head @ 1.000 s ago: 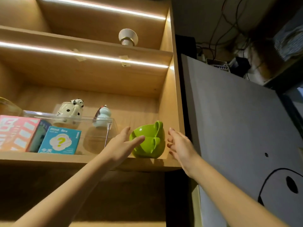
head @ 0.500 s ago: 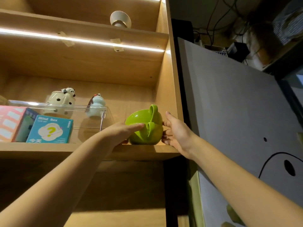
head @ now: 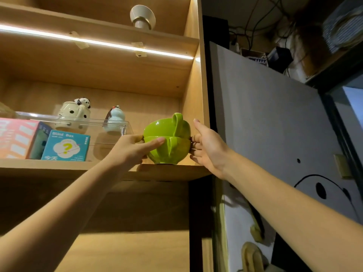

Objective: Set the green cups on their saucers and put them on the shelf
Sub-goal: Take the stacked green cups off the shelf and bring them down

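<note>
- Two green cups (head: 167, 142), one stacked in the other, sit at the right end of the shelf (head: 59, 167), against the side wall.
- My left hand (head: 129, 152) curls loosely round the lower cup's left side, fingers touching it.
- My right hand (head: 208, 146) presses on the right side, fingers bent against the rim.
- Left of the cups: clear bin (head: 110, 138), blue box (head: 65, 146).

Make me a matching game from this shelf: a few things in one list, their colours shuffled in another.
Things:
1. stacked cups
2. Blind Box carton
3. dog mug
4. striped box

Colours:
A. cream with black spots
B. pink
C. green
D. teal

Pairs: 1-C, 2-D, 3-A, 4-B
</note>
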